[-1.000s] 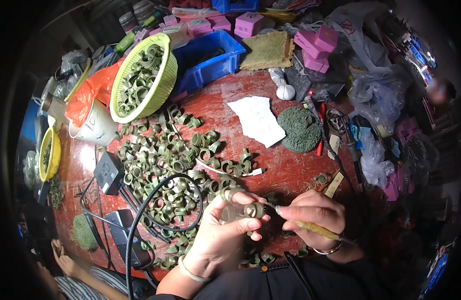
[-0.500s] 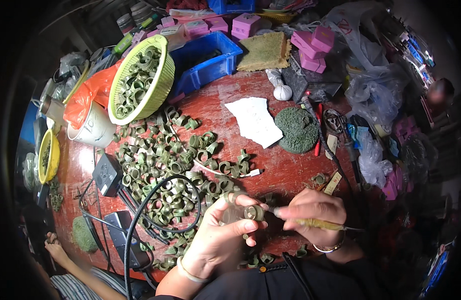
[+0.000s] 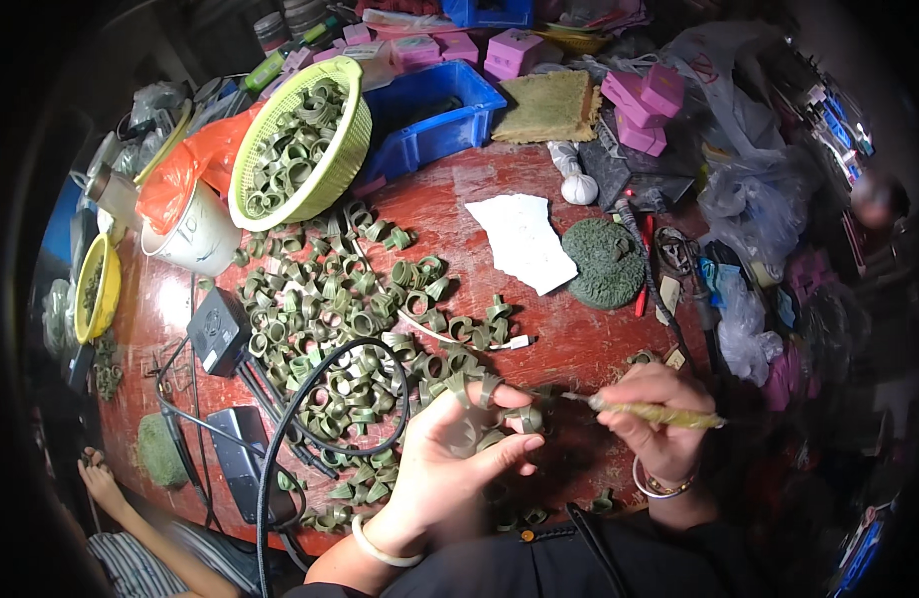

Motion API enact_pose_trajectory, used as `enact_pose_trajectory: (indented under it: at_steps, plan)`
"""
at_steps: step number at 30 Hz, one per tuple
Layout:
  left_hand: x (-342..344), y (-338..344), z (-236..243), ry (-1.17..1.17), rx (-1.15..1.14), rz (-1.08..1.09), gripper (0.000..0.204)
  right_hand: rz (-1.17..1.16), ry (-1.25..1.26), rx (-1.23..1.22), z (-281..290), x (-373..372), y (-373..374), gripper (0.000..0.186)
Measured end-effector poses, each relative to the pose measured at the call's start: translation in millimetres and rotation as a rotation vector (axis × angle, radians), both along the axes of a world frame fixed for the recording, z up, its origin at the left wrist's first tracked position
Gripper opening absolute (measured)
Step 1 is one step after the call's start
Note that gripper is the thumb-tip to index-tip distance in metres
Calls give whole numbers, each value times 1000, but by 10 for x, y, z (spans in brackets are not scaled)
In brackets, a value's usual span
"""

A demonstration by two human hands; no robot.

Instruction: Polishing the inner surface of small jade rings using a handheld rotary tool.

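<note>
My left hand (image 3: 464,434) is closed lightly, with a green ring (image 3: 524,419) at its fingertips. More ring-shaped green pieces sit around its index finger. My right hand (image 3: 658,424) grips a slim pen-like tool (image 3: 663,413) with a yellowish handle. Its thin pale tip points left and stops a little short of the ring. A large spread of loose green rings (image 3: 330,319) lies left of my hands on the red table (image 3: 439,199).
A yellow-green basket (image 3: 360,149) of rings leans by a white bucket (image 3: 195,244). Black cables (image 3: 404,389) loop near my left arm. A green textured pad (image 3: 604,264), white paper (image 3: 524,244) and a blue bin (image 3: 444,130) lie beyond. Another person's hand (image 3: 103,483) shows lower left.
My right hand has moved slightly right, drawing the tool's tip away from the ring. The ring in my left hand has shifted a little right and up. The whole view has shifted slightly.
</note>
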State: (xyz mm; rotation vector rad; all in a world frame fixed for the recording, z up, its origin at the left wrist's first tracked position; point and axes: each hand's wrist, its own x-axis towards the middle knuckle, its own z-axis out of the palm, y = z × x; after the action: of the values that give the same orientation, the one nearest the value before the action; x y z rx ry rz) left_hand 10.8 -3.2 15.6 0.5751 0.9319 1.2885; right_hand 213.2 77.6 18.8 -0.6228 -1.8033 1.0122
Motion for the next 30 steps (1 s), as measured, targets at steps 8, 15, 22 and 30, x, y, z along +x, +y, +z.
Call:
enact_pose_trajectory:
  at_steps: [8,15,22,30]
  plan:
    - [11,4,-40,110,10,-2,34,121,-22,9,26,-72,-27,20]
    - [13,1,-74,262,62,24,37,-1,-58,86,34,-90,-33,23]
    - [-52,17,-27,-61,-69,-58,33,33,-111,-30,18,-69,-29,20]
    - [-147,57,-47,-520,-225,-150,27,-43,-90,-27,-25,-59,-18,18]
